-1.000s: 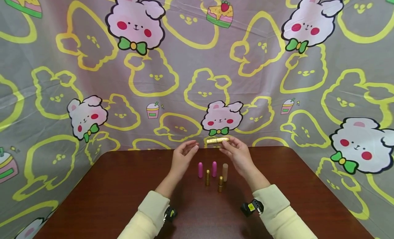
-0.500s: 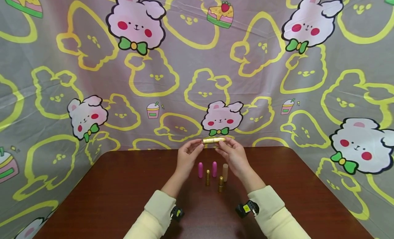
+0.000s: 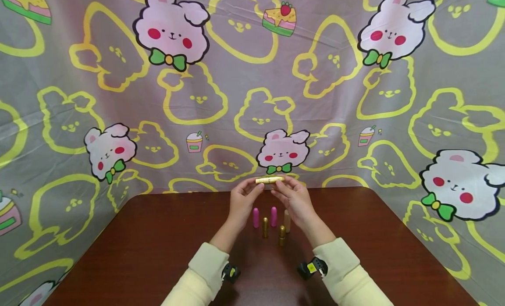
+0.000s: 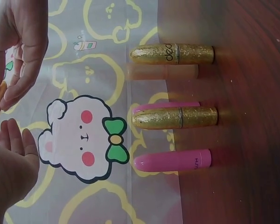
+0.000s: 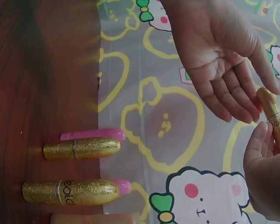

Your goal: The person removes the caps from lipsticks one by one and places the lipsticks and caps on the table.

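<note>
- Your left hand [image 3: 242, 201] has closed the gap: a second ago it was well apart from the held gold tube [image 3: 269, 180], and now its thumb and fingers pinch the tube's left end.
- Your right hand [image 3: 296, 201] has kept its grip throughout; its fingers are clamped on the tapered right end. The right wrist view shows both hands on the tube, one at each end.
- The tube lies roughly level between your hands, raised above the far edge of the worktop [image 3: 169, 236] and in front of the patterned cloth [image 3: 229, 135]. Since half a second ago it has shifted slightly to your left.
- For the work in hand, I judge this a steadier stage: with both ends held, you can turn or pull one end against the other. Whether the tube's two parts have begun to separate, I cannot tell.
- The rest has stayed put, all upright on the worktop below your hands: the left pink tube [image 3: 256, 218], the right pink tube [image 3: 274, 214], the farther gold tube [image 3: 265, 227], the nearer gold tube [image 3: 282, 239] and the beige tube [image 3: 287, 222]. Neither hand touches any of them.
</note>
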### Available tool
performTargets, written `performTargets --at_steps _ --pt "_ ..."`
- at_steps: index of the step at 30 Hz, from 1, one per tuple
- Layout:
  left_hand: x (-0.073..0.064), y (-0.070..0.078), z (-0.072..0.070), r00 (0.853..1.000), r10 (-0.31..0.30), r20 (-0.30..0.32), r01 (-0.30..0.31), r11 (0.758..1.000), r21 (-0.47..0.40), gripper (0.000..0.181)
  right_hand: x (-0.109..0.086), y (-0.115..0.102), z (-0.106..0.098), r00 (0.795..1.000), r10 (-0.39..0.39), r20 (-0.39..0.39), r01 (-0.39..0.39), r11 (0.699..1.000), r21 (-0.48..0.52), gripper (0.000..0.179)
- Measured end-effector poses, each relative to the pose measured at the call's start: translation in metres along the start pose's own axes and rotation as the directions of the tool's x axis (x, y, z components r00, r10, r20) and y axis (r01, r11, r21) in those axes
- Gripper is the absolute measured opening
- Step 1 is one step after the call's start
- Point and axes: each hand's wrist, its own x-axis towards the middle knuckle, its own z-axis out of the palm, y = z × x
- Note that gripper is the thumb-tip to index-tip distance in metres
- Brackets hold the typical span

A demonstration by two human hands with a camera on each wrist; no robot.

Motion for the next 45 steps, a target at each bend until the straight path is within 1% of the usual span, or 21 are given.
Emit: performTargets --at_steps 3,9,16,23,32,38,41,43,45 --pt "0.001 0.000 0.001 1.000 -0.012 -0.011 0.012 1.000 -0.006 0.026 0.000 0.001 0.002 1.000 0.007 -0.005 -0.007 1.000 0.014 0.016" --pt "0.001 0.001 0.002 1.000 -0.026 -0.019 0.026 1.000 0.008 0.026 -0.001 0.002 0.004 1.000 0.008 0.006 -0.008 1.000 0.022 0.028" --pt "0.003 0.002 0.002 0.999 -0.020 -0.031 0.021 1.000 0.014 0.026 -0.001 0.002 0.005 1.000 0.013 -0.004 -0.013 1.000 0.006 0.023" --pt "0.001 0.004 0.001 1.000 -0.005 -0.021 0.006 1.000 0.026 0.026 -0.002 0.003 0.006 1.000 0.004 -0.012 -0.004 1.000 -0.010 0.026" --pt "0.001 0.005 0.001 1.000 0.002 -0.014 -0.001 1.000 0.031 0.026 -0.002 0.003 0.006 0.999 -0.003 -0.037 0.002 0.999 -0.034 0.021" --pt "0.002 0.005 -0.001 1.000 0.003 -0.020 -0.003 1.000 0.017 0.025 -0.001 0.002 0.006 0.999 -0.014 -0.039 0.012 0.999 -0.035 0.019" --pt "0.004 0.005 -0.005 0.999 -0.003 -0.036 0.002 1.000 -0.017 0.022 0.000 0.000 0.002 0.997 -0.042 -0.059 0.041 0.999 -0.016 0.017" --pt "0.004 0.005 -0.009 0.998 -0.011 -0.061 0.009 0.999 -0.036 0.019 0.001 -0.001 -0.002 0.996 -0.060 -0.070 0.060 0.998 0.000 0.015" --pt "0.006 0.006 -0.012 0.997 -0.021 -0.071 0.016 0.998 -0.068 0.015 0.002 -0.003 -0.006 0.995 -0.068 -0.076 0.069 0.998 0.003 0.013"
